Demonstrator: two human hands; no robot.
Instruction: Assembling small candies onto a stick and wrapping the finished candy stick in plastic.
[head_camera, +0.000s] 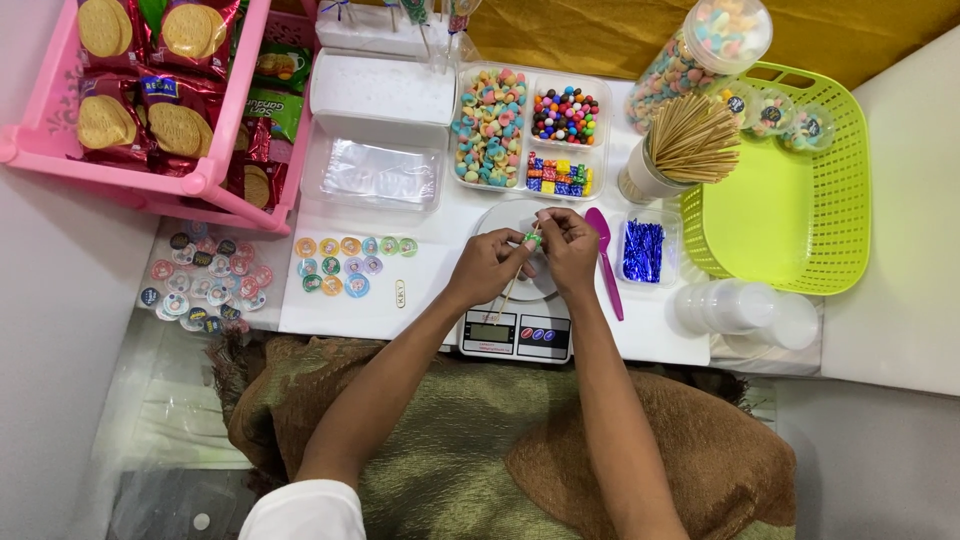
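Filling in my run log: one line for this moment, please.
left hand: holds wooden skewer | right hand: pinches green candy at skewer top | beneath: kitchen scale

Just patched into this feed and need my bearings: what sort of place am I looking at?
Likely a small home candy-packing table: a divided tray of coloured sweets, a cup of wooden skewers, and a kitchen scale under both hands, which hold a skewer.

Bare tabletop (430, 290) left of scale (517, 330) is open; purple spoon (603, 258) & stick cup (650, 170) crowd right side.
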